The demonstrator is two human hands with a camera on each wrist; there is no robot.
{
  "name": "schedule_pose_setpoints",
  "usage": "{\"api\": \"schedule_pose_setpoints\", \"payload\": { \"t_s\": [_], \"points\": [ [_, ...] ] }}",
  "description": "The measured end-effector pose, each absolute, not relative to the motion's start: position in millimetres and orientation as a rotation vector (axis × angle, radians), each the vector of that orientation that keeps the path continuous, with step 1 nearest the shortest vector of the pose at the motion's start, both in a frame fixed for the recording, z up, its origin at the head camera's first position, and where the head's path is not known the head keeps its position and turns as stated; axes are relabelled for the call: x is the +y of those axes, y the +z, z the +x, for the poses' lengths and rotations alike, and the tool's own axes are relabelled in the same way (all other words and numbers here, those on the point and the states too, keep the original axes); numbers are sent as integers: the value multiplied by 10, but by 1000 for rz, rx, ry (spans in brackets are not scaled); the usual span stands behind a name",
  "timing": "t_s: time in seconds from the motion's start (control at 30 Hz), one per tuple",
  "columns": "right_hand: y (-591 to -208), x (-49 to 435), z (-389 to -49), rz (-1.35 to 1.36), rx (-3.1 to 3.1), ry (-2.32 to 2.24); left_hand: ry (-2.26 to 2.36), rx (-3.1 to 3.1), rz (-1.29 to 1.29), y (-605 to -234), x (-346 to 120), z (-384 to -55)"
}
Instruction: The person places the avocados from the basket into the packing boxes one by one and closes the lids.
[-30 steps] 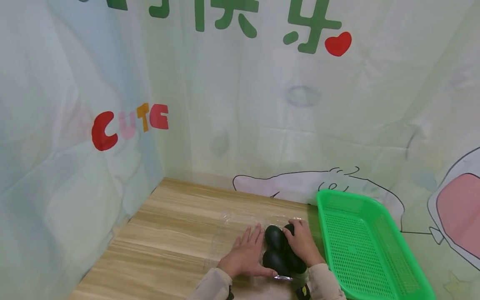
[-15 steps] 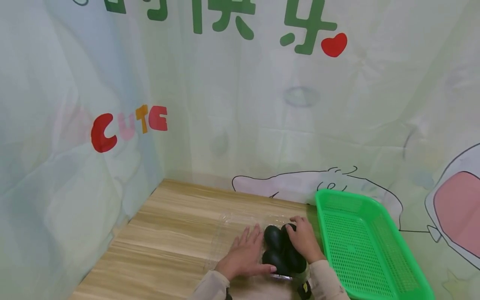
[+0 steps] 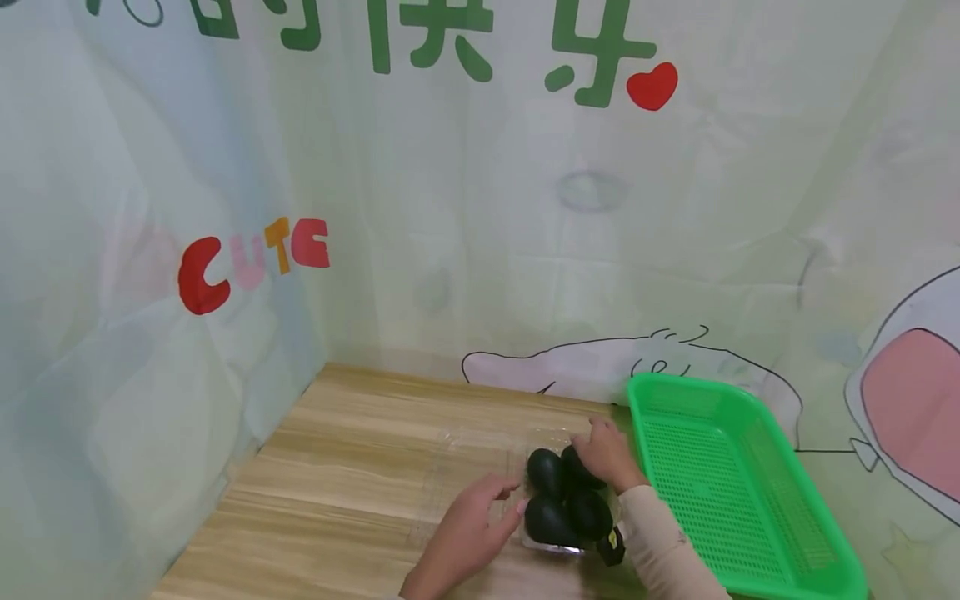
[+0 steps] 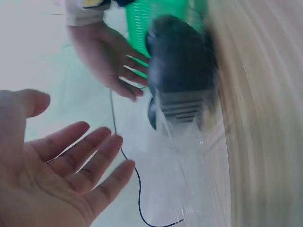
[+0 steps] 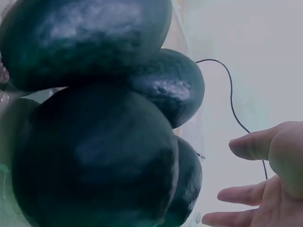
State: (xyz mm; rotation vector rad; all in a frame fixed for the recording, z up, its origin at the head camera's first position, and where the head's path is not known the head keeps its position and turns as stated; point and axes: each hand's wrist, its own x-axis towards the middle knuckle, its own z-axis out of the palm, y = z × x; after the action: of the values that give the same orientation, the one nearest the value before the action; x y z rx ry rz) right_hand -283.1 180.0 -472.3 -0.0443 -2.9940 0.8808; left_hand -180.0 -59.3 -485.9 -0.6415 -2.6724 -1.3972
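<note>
Several dark green-black avocados [image 3: 549, 521] sit crowded together in a clear plastic clamshell box [image 3: 551, 548], whose see-through lid [image 3: 468, 467] lies folded out to the left. My left hand [image 3: 468, 525] hovers at the box's left side, its fingers spread and holding nothing in the left wrist view. At the far right avocado [image 3: 576, 467] is my right hand [image 3: 607, 457]. The right wrist view has its fingers [image 5: 236, 194] relaxed and apart from the dark fruit [image 5: 94, 156]; in the head view I cannot tell whether it touches.
A green perforated plastic basket [image 3: 817, 508] stands just right of the box. The wooden tabletop [image 3: 322, 467] meets printed cloth walls [image 3: 480, 250] at the back and left. A black strap [image 3: 611, 548] is at my right wrist.
My left hand has lifted off the lid and drawn back toward me. My right hand has moved slightly away, uncovering the near right avocado. The view has shifted a little to the right.
</note>
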Motion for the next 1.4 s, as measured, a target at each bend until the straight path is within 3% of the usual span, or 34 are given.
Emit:
{"api": "schedule_pose_setpoints", "payload": {
  "t_s": [0.37, 0.67, 0.87, 1.17, 1.4],
  "points": [
    [-4725, 1816, -2822, -63, -3027, 960, -2282, -2463, -376, -5029, -733, -1465],
    [-4736, 1826, -2806, -69, -3039, 937, -2738, -2284, 10, -5307, -823, -1409],
    [-4735, 1838, -2790, -38, -3022, 946, -3145, -1839, 262, -5370, -881, -1442],
    [-4784, 1864, -2828, -11, -3022, 892, -3270, -1535, 187, -5429, -884, -1469],
    [-4840, 1866, -2893, -25, -3039, 868, -3326, -1333, 295, -5506, -854, -1527]
  ]
}}
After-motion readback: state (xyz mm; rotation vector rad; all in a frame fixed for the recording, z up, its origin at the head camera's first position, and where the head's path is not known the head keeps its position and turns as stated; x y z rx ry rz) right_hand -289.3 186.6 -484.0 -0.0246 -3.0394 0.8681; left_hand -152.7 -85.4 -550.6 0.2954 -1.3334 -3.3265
